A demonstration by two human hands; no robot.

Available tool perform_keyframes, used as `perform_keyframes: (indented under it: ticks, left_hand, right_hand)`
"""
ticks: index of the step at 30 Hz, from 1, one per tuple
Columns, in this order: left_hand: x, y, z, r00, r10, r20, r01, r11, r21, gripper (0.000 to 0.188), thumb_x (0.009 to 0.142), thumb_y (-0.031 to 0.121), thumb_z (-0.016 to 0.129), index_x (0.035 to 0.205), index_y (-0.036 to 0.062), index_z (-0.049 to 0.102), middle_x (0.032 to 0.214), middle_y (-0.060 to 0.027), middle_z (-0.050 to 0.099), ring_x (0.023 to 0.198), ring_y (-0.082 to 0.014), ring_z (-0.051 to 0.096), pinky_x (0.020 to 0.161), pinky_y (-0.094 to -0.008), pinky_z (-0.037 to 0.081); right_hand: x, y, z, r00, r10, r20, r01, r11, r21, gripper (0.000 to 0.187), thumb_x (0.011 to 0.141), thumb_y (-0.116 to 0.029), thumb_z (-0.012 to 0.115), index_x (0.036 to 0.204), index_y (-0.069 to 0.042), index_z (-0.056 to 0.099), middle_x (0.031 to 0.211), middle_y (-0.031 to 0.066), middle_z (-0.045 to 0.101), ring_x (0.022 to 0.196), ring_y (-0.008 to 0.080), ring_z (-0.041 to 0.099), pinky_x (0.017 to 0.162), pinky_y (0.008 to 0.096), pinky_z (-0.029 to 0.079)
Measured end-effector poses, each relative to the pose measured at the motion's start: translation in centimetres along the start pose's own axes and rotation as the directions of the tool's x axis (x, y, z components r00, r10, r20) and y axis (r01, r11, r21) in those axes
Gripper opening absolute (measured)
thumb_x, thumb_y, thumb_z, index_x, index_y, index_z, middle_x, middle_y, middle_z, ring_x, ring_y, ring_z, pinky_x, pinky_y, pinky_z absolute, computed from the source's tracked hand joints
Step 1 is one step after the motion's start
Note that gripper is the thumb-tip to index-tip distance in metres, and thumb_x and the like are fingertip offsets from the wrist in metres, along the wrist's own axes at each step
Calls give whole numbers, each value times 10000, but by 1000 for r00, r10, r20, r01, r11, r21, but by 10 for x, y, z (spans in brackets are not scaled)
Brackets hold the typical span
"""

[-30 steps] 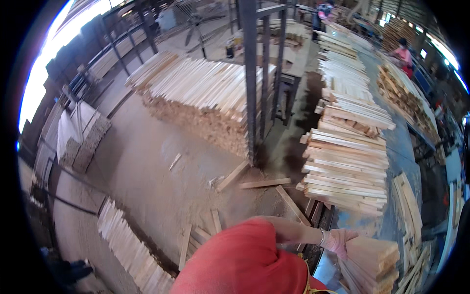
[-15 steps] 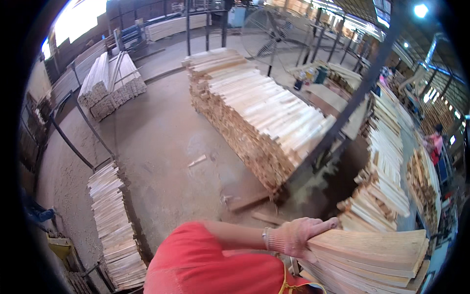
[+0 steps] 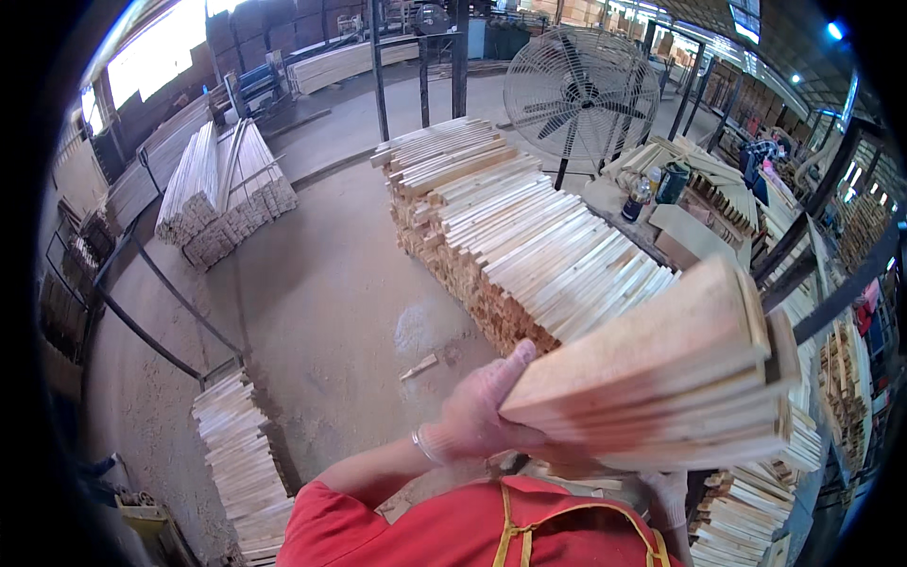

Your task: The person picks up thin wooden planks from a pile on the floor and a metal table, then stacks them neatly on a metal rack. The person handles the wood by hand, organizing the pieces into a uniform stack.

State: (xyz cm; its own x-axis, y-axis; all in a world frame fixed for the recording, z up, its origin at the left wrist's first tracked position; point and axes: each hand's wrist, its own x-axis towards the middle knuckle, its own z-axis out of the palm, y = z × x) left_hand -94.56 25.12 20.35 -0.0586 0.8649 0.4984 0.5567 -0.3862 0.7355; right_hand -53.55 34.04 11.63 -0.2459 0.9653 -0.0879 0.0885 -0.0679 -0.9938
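Observation:
A bundle of pale wooden boards (image 3: 642,369) is lifted in front of me, tilted up toward the right. My left hand (image 3: 480,408), in a dusty pinkish glove, is closed on the bundle's left end, its thumb along the top board. Below the bundle my right hand (image 3: 667,493), also gloved, holds it from underneath; its fingers are hidden behind the boards. Just beyond lies a long, waist-like stack of wooden strips (image 3: 529,222), partly covered by the bundle's upper edge.
Another row of strips (image 3: 241,472) lies at lower left, beside a bent metal frame (image 3: 142,307). Longer timber (image 3: 227,189) is piled farther back. A large caged fan (image 3: 581,94) stands beyond the stack. More strips (image 3: 746,510) lie at lower right; dark posts (image 3: 817,222) rise nearby.
The bundle has risen and swung away from the lower right, toward the middle. My left hand has moved left and up with it, and my right hand has come into sight below.

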Motion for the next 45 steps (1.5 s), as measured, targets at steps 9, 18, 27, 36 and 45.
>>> perform_keyframes:
  ticks: [9, 18, 27, 36, 45]
  left_hand:
    - [149, -73, -76, 936, -350, 29, 333, 911, 243, 1202, 718, 294, 962, 1663, 45, 262, 1470, -249, 603, 1353, -359, 616, 1090, -393, 498]
    - [342, -281, -138, 896, -421, 141, 395, 901, 181, 957, 922, 552, 708, 1649, 63, 325, 1188, -270, 727, 1142, -384, 701, 1008, -423, 520]
    - [487, -624, -170, 721, -693, -14, 444, 446, 777, 866, 943, 645, 604, 1597, 106, 426, 1543, -126, 536, 1429, -361, 498, 1156, -514, 411]
    - [456, -642, -203, 837, -529, 142, 210, 550, 808, 694, 979, 421, 662, 1571, 148, 424, 1475, -108, 575, 1360, -316, 553, 1119, -491, 437]
    - [513, -721, -169, 861, -461, 217, 137, 620, 772, 333, 995, 140, 560, 1325, 110, 596, 1107, -110, 753, 1021, -354, 753, 794, -486, 607]
  right_hand:
    - [203, 7, 105, 980, 13, 198, -79, 942, 326, 695, 804, -91, 892, 1403, 12, 555, 1242, 132, 688, 1112, 247, 692, 871, 384, 612]
    - [374, -18, 221, 936, 322, 141, -330, 943, 42, 518, 910, -366, 804, 1205, 53, 723, 929, 103, 725, 789, 208, 729, 698, 353, 627]
    - [577, 46, 402, 905, 417, 84, -425, 899, 109, 510, 931, -204, 734, 1371, 11, 590, 1112, 102, 682, 971, 192, 674, 857, 339, 577]
    - [583, 37, 432, 911, 411, 36, -407, 881, 240, 718, 935, -144, 732, 1555, 31, 415, 1306, 107, 647, 1134, 198, 628, 981, 331, 528]
    - [580, 17, 455, 923, 375, 85, -382, 919, 95, 816, 947, -180, 745, 1617, 41, 336, 1451, 155, 599, 1282, 207, 590, 1095, 320, 459]
